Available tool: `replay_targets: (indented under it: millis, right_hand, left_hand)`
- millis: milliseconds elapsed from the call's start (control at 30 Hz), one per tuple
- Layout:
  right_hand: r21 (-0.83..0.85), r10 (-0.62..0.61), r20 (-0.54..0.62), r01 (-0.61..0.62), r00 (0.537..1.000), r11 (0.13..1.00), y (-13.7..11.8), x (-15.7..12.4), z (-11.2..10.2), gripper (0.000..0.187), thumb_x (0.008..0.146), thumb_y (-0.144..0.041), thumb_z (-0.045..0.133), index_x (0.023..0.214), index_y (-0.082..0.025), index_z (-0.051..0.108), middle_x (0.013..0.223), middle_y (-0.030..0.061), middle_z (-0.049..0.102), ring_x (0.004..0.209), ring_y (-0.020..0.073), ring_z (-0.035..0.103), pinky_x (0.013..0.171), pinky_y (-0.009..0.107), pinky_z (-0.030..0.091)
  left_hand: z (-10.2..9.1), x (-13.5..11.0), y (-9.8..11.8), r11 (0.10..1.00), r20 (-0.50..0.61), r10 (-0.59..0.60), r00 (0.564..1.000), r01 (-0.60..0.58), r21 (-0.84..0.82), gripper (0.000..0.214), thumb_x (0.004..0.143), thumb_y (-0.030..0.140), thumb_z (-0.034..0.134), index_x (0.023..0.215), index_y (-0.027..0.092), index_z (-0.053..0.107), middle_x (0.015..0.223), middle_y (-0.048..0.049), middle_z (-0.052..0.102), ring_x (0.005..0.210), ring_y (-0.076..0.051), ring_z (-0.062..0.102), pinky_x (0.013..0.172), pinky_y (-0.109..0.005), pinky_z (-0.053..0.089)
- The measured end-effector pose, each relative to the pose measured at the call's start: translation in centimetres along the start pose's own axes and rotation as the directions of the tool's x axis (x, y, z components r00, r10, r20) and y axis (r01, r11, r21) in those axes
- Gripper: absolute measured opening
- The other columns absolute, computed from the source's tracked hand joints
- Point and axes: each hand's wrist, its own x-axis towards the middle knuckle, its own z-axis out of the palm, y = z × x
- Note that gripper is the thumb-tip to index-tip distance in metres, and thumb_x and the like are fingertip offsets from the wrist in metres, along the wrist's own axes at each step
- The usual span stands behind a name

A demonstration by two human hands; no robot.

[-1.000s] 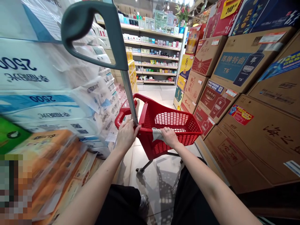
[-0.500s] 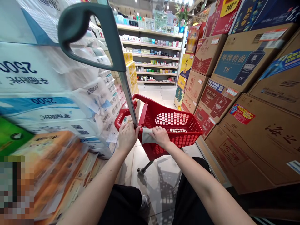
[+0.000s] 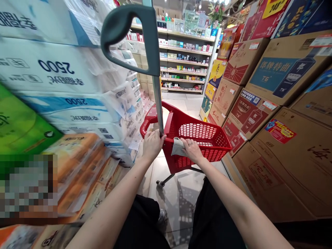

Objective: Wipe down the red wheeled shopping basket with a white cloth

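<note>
A red shopping cart (image 3: 207, 128) with perforated basket walls stands in front of me. My left hand (image 3: 153, 144) is closed over its red rim, beside the foot of a metal pole (image 3: 157, 100). A grey looped handle (image 3: 153, 41) rises from that pole, in front of the shelves. Under my right hand (image 3: 192, 150) a light grey cloth (image 3: 178, 146) is draped over the near rim of the basket. My right fingers pinch the cloth against the rim, with their undersides hidden.
Wrapped white paper packs (image 3: 64, 69) are stacked at left, with orange packs (image 3: 77, 152) lower down. Cardboard cartons (image 3: 280, 162) line the right side. Shelves of small goods (image 3: 184, 57) stand at the back. Pale tiled floor (image 3: 178, 200) runs between.
Cart, hands and surroundings have shifted rightward in view, and more of the green pack shows at left. Both hands keep their places on the rim and cloth.
</note>
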Motion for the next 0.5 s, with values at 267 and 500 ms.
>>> replay_targets:
  millis: [267, 500]
  right_hand:
    - [-0.078, 0.032, 0.072, -0.027, 0.997, 0.997, -0.9, 1.3, 0.7, 0.036, 0.092, -0.044, 0.046, 0.115, -0.017, 0.052, 0.099, 0.0109, 0.055, 0.090, 0.0221, 0.047, 0.078, 0.033, 0.034]
    - [-0.070, -0.063, 0.014, 0.064, 0.998, 0.996, 0.5, 0.2, 0.7, 0.041, 0.096, -0.026, 0.037, 0.136, -0.018, 0.036, 0.105, 0.0103, 0.054, 0.090, 0.0216, 0.046, 0.079, 0.034, 0.035]
  left_hand:
    - [-0.5, -0.2, -0.5, 0.999, 0.002, 0.002, 1.000, -0.002, 0.039, 0.019, 0.091, 0.035, 0.039, 0.091, 0.018, 0.049, 0.080, -0.0082, 0.062, 0.081, -0.024, 0.059, 0.087, -0.038, 0.038]
    - [-0.3, 0.0, -1.0, 1.000, 0.017, 0.023, 1.000, -0.023, 0.010, 0.022, 0.091, 0.038, 0.039, 0.092, 0.018, 0.048, 0.080, -0.0080, 0.063, 0.081, -0.025, 0.060, 0.085, -0.039, 0.038]
